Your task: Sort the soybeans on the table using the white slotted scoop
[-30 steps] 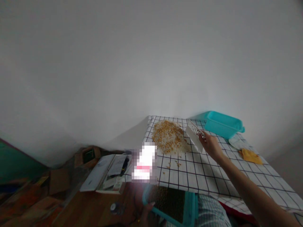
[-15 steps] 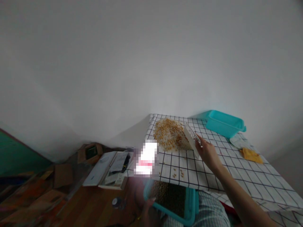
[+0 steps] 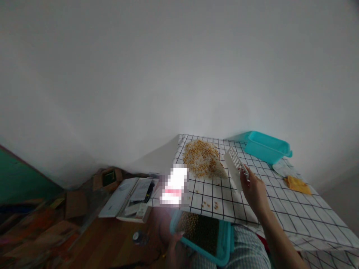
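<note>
My right hand (image 3: 254, 190) is closed round a white slotted plastic scoop (image 3: 235, 165), held upright just right of a pile of yellow beans mixed with white grains (image 3: 202, 161) on the checked tablecloth (image 3: 283, 203). Low in the picture my left hand (image 3: 176, 246) grips the rim of a teal tray (image 3: 224, 243) that holds beans, below the table's near edge. A few loose beans (image 3: 209, 204) lie on the cloth near that edge.
A second teal tub (image 3: 267, 147) stands at the table's far right, with a white cloth (image 3: 282, 168) and a yellow cloth (image 3: 298, 185) beside it. Books and papers (image 3: 129, 198), cardboard boxes (image 3: 75, 203) and a pixelated patch lie left of the table. A white wall fills the upper picture.
My right hand drew the scoop into the pile's right edge, then pulled it back right and slightly up. The pile looks tighter. The left hand and tray barely moved.
</note>
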Available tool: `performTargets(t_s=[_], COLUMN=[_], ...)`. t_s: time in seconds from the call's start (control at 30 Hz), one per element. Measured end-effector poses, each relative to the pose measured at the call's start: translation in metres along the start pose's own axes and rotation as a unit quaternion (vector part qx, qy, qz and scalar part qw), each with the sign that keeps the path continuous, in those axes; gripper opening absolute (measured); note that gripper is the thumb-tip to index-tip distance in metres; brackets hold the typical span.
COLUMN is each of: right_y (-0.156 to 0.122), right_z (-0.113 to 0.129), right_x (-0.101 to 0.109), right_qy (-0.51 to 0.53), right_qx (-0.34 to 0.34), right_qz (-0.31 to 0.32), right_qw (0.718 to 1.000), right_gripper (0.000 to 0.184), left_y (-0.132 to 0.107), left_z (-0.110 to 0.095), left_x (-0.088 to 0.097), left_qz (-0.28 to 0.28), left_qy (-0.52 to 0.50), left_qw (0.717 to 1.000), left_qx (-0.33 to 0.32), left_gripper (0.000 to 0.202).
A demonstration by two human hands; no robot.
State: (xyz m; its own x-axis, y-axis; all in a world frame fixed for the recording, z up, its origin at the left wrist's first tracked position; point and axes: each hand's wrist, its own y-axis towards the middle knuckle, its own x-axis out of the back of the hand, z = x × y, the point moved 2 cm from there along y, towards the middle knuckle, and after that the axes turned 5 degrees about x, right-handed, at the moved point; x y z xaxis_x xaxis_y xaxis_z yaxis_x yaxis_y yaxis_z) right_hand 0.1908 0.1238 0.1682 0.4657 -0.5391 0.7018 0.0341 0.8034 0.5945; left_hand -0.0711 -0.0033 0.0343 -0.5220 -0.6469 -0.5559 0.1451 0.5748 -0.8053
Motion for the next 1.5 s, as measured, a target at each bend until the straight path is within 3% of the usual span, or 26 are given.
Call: performTargets(t_s=[0.2,0.4,0.53,0.7,0.97,1.1,1.27,1.5], right_y=[-0.044,-0.080,-0.085,-0.092,-0.104,-0.105,-0.106,-0.104], right_z=[0.000,0.003,0.004,0.006,-0.002,-0.002,0.000,0.005], right_x=[0.033,0.045,0.037,0.032,0.037,0.037,0.036,0.040], right_qy=[-0.023,-0.059,-0.039,-0.004,0.021,0.009,0.007,0.032], right_qx=[-0.047,0.037,0.085,0.090,0.069,0.094,0.122,0.160], right_qz=[-0.028,0.022,0.059,0.077,0.046,0.059,0.061,0.062], right_qw=[0.998,0.997,0.994,0.993,0.996,0.994,0.991,0.985], right_gripper=[0.043,0.037,0.035,0.036,0.036,0.037,0.038,0.035], left_y=[0.005,0.008,0.007,0.001,0.004,0.006,0.016,0.033], left_z=[0.003,0.004,0.004,0.003,0.006,0.006,0.004,0.006], left_x=[0.006,0.009,0.010,0.006,0.011,0.011,0.017,0.029], left_qz=[0.012,0.006,0.023,0.026,0.024,0.022,0.045,0.007], left_qy=[-0.010,-0.017,-0.015,-0.016,-0.014,-0.004,0.006,-0.011], left_qw=[1.000,0.999,0.999,0.999,0.998,0.999,0.999,1.000], left_qx=[-0.006,-0.032,-0.038,-0.035,-0.049,-0.036,0.001,-0.005], left_gripper=[0.010,0.008,0.015,0.017,0.013,0.010,0.015,0.013])
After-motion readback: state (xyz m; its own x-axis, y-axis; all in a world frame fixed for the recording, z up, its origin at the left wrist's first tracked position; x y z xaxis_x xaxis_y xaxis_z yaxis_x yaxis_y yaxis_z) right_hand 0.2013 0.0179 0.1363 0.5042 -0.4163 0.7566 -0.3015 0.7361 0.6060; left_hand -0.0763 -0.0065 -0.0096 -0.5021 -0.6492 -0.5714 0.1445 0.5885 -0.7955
